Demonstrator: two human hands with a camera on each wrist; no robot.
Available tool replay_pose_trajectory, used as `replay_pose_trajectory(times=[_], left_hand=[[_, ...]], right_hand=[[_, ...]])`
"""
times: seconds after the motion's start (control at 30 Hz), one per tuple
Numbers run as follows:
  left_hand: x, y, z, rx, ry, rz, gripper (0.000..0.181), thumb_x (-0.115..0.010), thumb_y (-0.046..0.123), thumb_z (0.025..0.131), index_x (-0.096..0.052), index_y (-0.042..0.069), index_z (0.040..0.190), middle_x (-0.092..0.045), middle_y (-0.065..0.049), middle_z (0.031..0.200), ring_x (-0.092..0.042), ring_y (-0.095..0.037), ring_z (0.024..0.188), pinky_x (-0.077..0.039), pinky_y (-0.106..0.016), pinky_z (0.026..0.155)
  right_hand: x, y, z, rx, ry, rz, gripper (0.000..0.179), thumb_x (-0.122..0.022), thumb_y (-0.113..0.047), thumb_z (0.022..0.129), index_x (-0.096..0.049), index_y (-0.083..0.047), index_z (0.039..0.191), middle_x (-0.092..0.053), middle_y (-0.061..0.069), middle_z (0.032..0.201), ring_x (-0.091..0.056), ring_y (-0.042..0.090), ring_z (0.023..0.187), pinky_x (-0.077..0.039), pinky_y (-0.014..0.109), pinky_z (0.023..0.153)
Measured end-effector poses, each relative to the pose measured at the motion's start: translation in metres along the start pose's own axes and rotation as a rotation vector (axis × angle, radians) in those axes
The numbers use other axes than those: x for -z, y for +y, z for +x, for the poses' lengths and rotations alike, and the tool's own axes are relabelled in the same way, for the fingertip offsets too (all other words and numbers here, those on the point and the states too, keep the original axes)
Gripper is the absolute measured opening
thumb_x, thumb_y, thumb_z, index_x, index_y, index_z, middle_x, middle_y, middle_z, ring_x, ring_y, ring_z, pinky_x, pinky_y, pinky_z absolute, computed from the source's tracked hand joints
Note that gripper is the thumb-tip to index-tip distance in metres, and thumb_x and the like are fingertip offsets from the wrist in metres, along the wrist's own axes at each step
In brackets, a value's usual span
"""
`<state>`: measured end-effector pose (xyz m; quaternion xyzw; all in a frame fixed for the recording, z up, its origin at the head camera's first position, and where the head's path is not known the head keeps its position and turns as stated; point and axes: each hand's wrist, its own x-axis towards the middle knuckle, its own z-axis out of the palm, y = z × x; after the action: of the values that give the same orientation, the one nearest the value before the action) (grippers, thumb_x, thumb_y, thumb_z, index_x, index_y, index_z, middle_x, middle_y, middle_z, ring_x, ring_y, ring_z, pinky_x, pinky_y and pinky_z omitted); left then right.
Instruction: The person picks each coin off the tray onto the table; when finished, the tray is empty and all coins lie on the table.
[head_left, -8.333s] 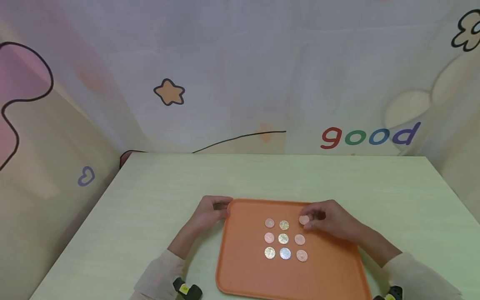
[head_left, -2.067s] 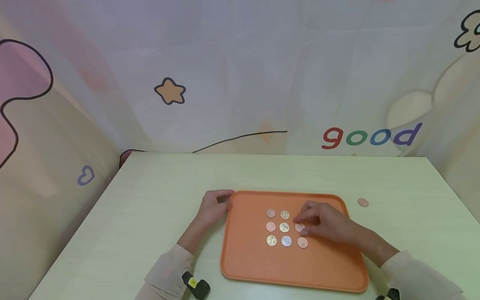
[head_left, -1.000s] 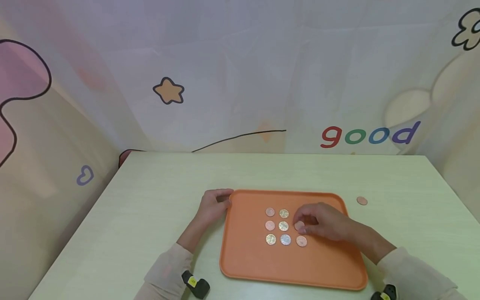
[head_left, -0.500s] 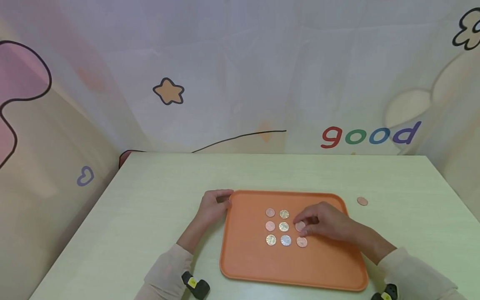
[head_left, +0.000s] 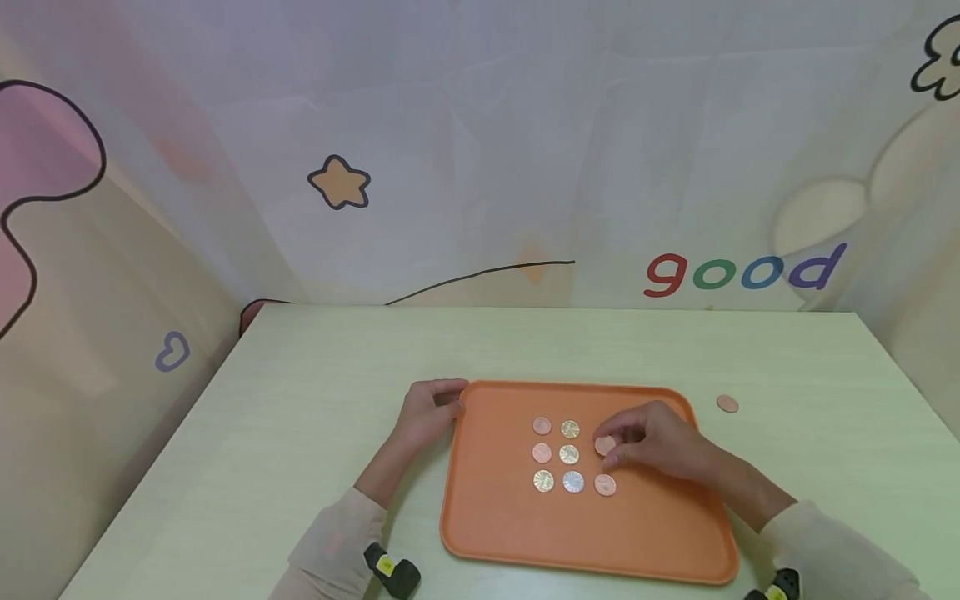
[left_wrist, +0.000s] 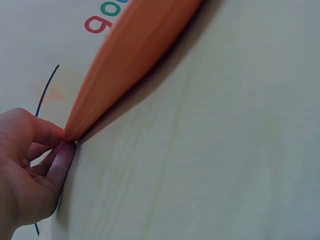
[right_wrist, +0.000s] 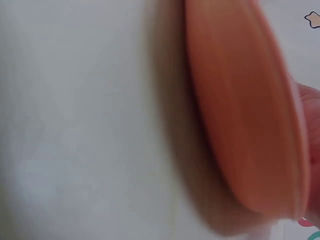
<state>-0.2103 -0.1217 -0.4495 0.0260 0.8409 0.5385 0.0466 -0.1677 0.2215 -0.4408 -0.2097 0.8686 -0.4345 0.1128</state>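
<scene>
My right hand (head_left: 660, 442) pinches a copper-coloured coin (head_left: 604, 446) between thumb and fingertips, above the right side of an orange tray (head_left: 585, 533). Coins lie in rows on the tray: a silvery one (head_left: 573, 482), a gold-toned one (head_left: 543, 481), a copper one (head_left: 605, 485) just below the held coin, and several others. At the tray's far left corner, my left hand (head_left: 422, 414) grips the rim; the left wrist view shows finger and thumb (left_wrist: 62, 160) pinching it. The right wrist view is blurred, and the tray side hides most of that hand.
Another copper coin (head_left: 727, 404) lies on the pale table (head_left: 337, 358), beyond the tray's far right corner. A printed cloth backdrop (head_left: 480, 167) rises behind the table. Each wrist wears a black camera (head_left: 393, 572).
The top-right coin has gone from the tray to the table. The tray has shifted slightly away. The right hand has just picked up the middle row's right coin; the left hand stays at the corner.
</scene>
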Motion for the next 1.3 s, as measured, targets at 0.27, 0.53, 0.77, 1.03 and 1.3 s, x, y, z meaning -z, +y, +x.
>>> replay_pose_trajectory(times=[0.27, 0.53, 0.77, 1.03, 1.3], left_hand=[[0.000, 0.000, -0.001, -0.001, -0.001, -0.007, 0.035, -0.060, -0.006, 0.089, -0.072, -0.004, 0.121, -0.073, -0.022, 0.118, -0.070, -0.029, 0.106, -0.058, -0.027, 0.080], [-0.001, -0.001, 0.000, -0.010, -0.002, -0.010, 0.034, -0.061, -0.006, 0.088, -0.073, -0.004, 0.120, -0.074, -0.022, 0.117, -0.070, -0.029, 0.106, -0.058, -0.029, 0.082], [0.000, 0.000, 0.001, -0.011, -0.002, -0.010, 0.034, -0.061, -0.006, 0.089, -0.072, -0.004, 0.121, -0.073, -0.022, 0.119, -0.070, -0.029, 0.106, -0.058, -0.029, 0.082], [0.001, 0.000, 0.000, -0.007, -0.003, -0.006, 0.034, -0.061, -0.005, 0.089, -0.072, -0.004, 0.121, -0.072, -0.022, 0.120, -0.069, -0.030, 0.108, -0.059, -0.031, 0.084], [0.001, 0.000, 0.000, -0.010, 0.000, 0.002, 0.034, -0.061, -0.005, 0.089, -0.072, -0.004, 0.121, -0.073, -0.022, 0.120, -0.069, -0.031, 0.108, -0.059, -0.032, 0.084]], right_hand=[[0.012, 0.001, -0.005, -0.075, 0.074, 0.050, 0.036, -0.085, -0.022, 0.081, -0.077, -0.001, 0.108, -0.077, 0.006, 0.090, -0.062, 0.001, 0.075, -0.054, 0.018, 0.070], [0.024, 0.005, -0.006, -0.183, 0.155, 0.169, 0.046, -0.082, -0.018, 0.085, -0.070, 0.006, 0.122, -0.079, -0.001, 0.095, -0.069, 0.000, 0.081, -0.056, 0.017, 0.075], [0.034, 0.004, -0.007, -0.282, 0.146, 0.187, 0.058, -0.079, -0.029, 0.089, -0.063, 0.004, 0.134, -0.079, 0.009, 0.111, -0.069, -0.002, 0.089, -0.057, 0.015, 0.081], [0.044, 0.005, -0.013, -0.264, 0.168, 0.186, 0.058, -0.076, -0.027, 0.092, -0.060, 0.006, 0.136, -0.076, 0.007, 0.119, -0.069, -0.006, 0.091, -0.056, 0.013, 0.083], [0.059, 0.011, -0.024, -0.212, 0.235, 0.090, 0.053, -0.075, -0.021, 0.093, -0.061, 0.006, 0.136, -0.075, -0.013, 0.114, -0.064, -0.014, 0.090, -0.056, 0.012, 0.080]])
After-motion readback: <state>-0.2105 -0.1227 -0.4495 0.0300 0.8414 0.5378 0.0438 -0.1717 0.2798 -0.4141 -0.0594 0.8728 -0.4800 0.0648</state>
